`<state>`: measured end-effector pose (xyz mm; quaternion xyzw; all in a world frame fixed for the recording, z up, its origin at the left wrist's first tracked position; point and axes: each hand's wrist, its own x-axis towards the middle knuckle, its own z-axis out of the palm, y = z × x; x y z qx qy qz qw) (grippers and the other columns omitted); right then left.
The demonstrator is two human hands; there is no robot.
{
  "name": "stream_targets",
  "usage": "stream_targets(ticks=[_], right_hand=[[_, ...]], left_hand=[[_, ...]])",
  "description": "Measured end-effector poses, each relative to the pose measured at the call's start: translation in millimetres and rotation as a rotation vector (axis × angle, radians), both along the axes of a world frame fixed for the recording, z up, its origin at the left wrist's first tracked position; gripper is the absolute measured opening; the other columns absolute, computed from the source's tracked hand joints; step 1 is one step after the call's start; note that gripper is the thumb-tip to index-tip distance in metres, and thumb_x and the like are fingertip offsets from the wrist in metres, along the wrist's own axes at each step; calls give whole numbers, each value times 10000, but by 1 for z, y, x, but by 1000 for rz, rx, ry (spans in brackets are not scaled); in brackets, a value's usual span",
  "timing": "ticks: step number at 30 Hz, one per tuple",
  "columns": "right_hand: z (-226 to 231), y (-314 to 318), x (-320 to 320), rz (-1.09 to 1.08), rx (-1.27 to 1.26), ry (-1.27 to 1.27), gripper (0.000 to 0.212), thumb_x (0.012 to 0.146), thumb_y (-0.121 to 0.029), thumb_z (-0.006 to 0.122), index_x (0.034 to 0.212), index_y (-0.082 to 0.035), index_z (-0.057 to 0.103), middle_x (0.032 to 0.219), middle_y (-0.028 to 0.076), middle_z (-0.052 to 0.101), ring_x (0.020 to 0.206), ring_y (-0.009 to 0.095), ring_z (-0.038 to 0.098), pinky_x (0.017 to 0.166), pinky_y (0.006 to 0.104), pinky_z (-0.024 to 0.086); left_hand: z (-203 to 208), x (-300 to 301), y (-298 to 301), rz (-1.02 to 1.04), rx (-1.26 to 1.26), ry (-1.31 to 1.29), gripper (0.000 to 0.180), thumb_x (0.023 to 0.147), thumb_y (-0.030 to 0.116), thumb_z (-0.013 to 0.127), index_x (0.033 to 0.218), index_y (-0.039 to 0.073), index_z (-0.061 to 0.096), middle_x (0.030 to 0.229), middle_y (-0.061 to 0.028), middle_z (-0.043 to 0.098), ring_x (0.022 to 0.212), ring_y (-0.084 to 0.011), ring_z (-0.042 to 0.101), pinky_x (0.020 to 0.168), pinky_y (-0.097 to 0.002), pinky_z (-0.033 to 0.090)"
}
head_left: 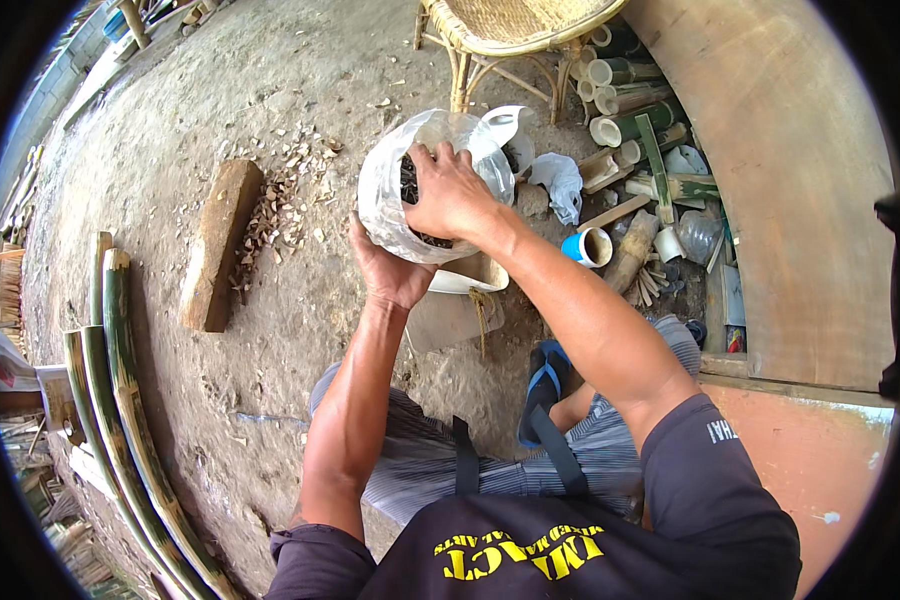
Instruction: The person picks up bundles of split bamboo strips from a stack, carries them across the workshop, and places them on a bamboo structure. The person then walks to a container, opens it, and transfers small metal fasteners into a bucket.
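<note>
Soft, daylight-like light spreads across the dirt floor [300, 60] before me, palest toward the upper left. A diffuse shadow runs along the right side of the bamboo poles [120, 310]; another darkens the ground under the rattan chair [525, 22]. White glare streaks the plastic bag [378, 215] between my 2 hands, left [390, 268] and right [450, 195], its inside dim by contrast. My fingers look fairly crisp. The fisheye lens bows the big board [790, 180], softens lower-left scraps [75, 550] and leaves blue fringing inside its round black border.
</note>
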<state>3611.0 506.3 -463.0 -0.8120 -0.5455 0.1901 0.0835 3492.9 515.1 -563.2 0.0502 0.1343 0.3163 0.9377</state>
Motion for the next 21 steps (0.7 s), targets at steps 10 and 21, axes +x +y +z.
stream_targets(ticks=[10, 21], right_hand=[[-9, 2, 4, 29, 53, 88, 908, 784, -499, 761, 1490, -81, 372, 1368, 306, 479, 1242, 537, 479, 1065, 560, 417], [-15, -1, 5, 65, 22, 102, 895, 758, -494, 797, 1488, -167, 397, 1387, 289, 504, 1260, 466, 539, 1070, 494, 451]], left_hand=[[-5, -5, -4, 22, -1, 0, 925, 844, 838, 357, 1543, 232, 340, 1567, -105, 380, 1409, -372, 395, 1106, -670, 339], [-7, -13, -9, 23, 2, 30, 889, 869, 810, 371, 1514, 199, 388, 1544, -92, 404, 1402, -342, 394, 1131, -613, 326]])
